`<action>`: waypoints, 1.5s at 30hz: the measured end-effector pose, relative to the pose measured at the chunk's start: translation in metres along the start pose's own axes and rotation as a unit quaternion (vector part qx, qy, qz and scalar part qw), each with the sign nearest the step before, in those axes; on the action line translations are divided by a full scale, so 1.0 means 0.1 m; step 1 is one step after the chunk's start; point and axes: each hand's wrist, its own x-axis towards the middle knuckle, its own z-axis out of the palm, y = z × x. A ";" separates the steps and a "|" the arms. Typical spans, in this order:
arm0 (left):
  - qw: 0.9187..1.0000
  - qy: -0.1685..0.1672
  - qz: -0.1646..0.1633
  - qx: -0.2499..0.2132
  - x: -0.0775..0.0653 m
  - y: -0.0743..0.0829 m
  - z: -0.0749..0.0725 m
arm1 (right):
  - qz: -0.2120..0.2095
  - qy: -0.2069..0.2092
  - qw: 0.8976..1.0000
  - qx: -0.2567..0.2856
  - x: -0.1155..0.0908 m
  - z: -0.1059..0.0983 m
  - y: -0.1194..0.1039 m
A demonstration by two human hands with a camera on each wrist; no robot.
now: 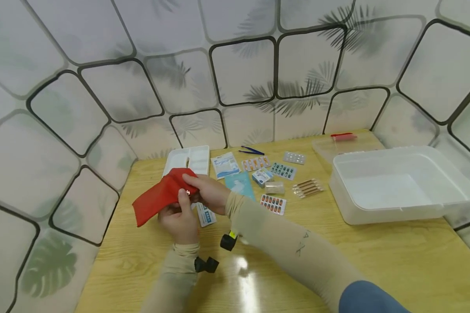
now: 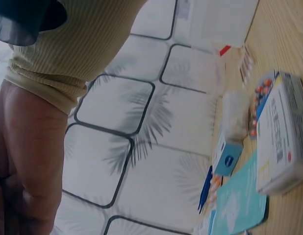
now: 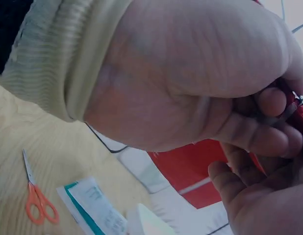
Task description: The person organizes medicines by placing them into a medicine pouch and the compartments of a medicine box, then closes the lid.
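Fingers of the left hand (image 1: pixel 181 222) and right hand (image 1: pixel 211 192) are closed on the red pouch (image 1: pixel 157 197) at its three-o'clock end, at seven o'clock from the white tray (image 1: pixel 199 158). It looks light and limp, so pinching that end should suit.

A pouch (image 1: pixel 154 200) is being held above the bench (image 1: pixel 282 261), before a tray (image 1: pixel 199 158) that is sitting at the back left. Right of the tray a packet (image 1: pixel 225 165) is lying, with tweezers (image 1: pixel 253 151) resting behind it to the right. Swabs (image 1: pixel 307 188) are lying between a box (image 1: pixel 262 177) and a bin (image 1: pixel 391 215) farther right. Behind the bin a lid (image 1: pixel 362 143) is resting.
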 end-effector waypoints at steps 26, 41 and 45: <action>0.876 -0.242 -0.378 -0.177 -0.40 0.08 0.02 | -0.211 0.054 0.975 0.047 -1.10 -0.83 -0.28; 0.812 -0.247 -0.425 -0.315 -0.40 -0.03 -0.10 | -0.154 -0.062 0.984 0.066 -1.54 -1.34 -0.04; 0.829 -0.213 -0.396 -0.333 -0.31 -0.01 -0.12 | -0.139 -0.041 0.988 0.052 -1.61 -1.43 -0.02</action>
